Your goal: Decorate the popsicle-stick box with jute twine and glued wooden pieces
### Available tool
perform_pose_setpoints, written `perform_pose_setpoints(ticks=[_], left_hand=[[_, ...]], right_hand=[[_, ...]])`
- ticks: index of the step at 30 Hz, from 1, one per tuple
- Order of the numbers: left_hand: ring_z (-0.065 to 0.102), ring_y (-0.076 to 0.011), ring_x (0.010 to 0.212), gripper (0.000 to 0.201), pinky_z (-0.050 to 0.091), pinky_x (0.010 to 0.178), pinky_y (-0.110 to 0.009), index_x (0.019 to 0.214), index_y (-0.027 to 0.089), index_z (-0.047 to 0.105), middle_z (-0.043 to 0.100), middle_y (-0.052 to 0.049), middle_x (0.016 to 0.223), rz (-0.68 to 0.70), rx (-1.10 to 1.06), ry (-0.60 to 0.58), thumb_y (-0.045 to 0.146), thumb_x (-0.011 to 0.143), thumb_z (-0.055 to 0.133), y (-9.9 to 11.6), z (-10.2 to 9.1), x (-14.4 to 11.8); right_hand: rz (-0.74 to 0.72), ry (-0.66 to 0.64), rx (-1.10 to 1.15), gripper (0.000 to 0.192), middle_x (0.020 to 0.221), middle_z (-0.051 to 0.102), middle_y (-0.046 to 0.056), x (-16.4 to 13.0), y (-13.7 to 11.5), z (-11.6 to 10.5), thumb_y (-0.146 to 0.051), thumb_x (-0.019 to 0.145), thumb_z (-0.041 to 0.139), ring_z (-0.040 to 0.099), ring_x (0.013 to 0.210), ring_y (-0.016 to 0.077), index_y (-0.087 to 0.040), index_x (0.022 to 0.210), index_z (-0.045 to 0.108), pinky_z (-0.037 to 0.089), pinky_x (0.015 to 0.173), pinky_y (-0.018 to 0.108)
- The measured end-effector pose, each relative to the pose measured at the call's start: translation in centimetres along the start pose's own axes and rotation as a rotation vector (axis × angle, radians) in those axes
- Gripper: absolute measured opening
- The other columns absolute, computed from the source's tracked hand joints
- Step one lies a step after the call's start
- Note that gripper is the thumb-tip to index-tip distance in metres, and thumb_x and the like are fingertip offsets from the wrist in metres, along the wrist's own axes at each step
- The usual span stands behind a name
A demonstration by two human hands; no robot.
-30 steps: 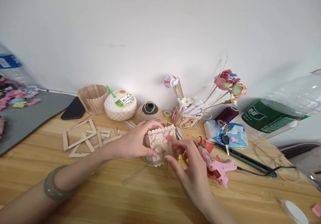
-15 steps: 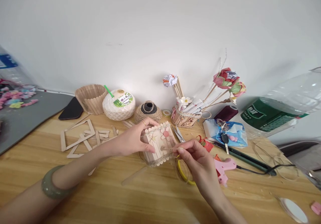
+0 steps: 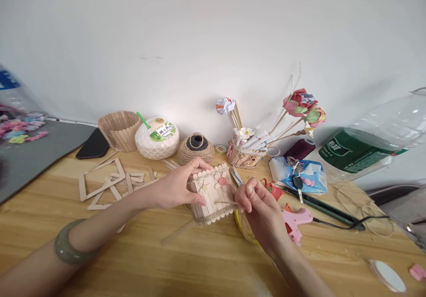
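Note:
My left hand (image 3: 178,186) grips a small box made of popsicle sticks (image 3: 213,193) from its left side, just above the wooden table (image 3: 206,261). The box face carries a pink paper flower (image 3: 221,180) and a paler flower. A thin strand of twine (image 3: 223,203) runs across the lower part of the box face, and my right hand (image 3: 259,210) pinches its end at the box's right edge. A green bangle (image 3: 68,248) sits on my left wrist.
A pink glue gun (image 3: 297,219) and a yellow tape ring (image 3: 240,226) lie by my right hand. Scissors (image 3: 237,176), a twine ball (image 3: 196,148), a coconut drink (image 3: 157,138), a stick basket (image 3: 120,129), loose sticks (image 3: 109,184), paper flowers (image 3: 301,104) and a big plastic bottle (image 3: 372,139) stand behind.
My right hand moved from the box face to its right edge and closed on the twine end, pulling it across. The box tilted a little in my left hand.

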State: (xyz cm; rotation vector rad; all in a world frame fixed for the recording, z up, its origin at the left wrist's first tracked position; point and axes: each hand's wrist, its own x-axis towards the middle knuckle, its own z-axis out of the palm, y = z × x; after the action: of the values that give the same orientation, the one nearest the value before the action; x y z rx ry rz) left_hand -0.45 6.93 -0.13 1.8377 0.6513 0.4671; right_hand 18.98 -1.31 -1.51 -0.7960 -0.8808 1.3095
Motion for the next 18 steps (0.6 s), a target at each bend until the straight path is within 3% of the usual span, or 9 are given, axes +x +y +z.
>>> perform_pose_setpoints(ticks=[8, 13, 15, 18], left_hand=[[0.053, -0.0233, 0.1, 0.054, 0.041, 0.079, -0.033, 0.113, 0.023, 0.039, 0.056, -0.004, 0.105, 0.0, 0.03, -0.011, 0.028, 0.069, 0.069, 0.1, -0.1, -0.1], [0.053, -0.0217, 0.098, 0.054, 0.042, 0.078, -0.031, 0.112, 0.023, 0.039, 0.056, -0.003, 0.104, -0.011, -0.064, 0.004, 0.024, 0.068, 0.07, -0.3, -0.3, -0.3], [0.052, -0.022, 0.101, 0.054, 0.041, 0.08, -0.032, 0.111, 0.023, 0.039, 0.055, -0.003, 0.107, -0.004, -0.064, 0.011, 0.023, 0.067, 0.07, -0.3, -0.3, -0.4], [0.051, -0.0221, 0.103, 0.055, 0.041, 0.081, -0.032, 0.112, 0.023, 0.038, 0.054, -0.004, 0.109, -0.008, -0.047, 0.004, 0.023, 0.067, 0.07, -0.2, -0.3, -0.4]], right_hand=[[0.118, -0.017, 0.2, 0.024, 0.045, 0.029, -0.009, 0.4, 0.2, -0.6, -0.027, 0.078, 0.063, 0.026, 0.045, 0.0076, -0.018, 0.064, 0.045, 0.03, 0.046, 0.015], [0.155, 0.105, 0.493, 0.025, 0.05, 0.017, -0.01, 0.7, -1.6, -1.3, -0.015, 0.072, 0.065, 0.021, 0.043, 0.0059, -0.018, 0.065, 0.041, 0.031, 0.041, 0.01], [0.13, 0.133, 0.421, 0.022, 0.05, 0.018, -0.01, 0.8, -2.1, -1.4, -0.016, 0.072, 0.063, 0.023, 0.044, 0.0066, -0.019, 0.066, 0.042, 0.032, 0.042, 0.011], [-0.006, 0.193, 0.063, 0.009, 0.049, 0.026, -0.008, 0.6, -1.9, -1.7, -0.019, 0.076, 0.053, 0.027, 0.047, 0.0092, -0.02, 0.07, 0.046, 0.033, 0.047, 0.017]])
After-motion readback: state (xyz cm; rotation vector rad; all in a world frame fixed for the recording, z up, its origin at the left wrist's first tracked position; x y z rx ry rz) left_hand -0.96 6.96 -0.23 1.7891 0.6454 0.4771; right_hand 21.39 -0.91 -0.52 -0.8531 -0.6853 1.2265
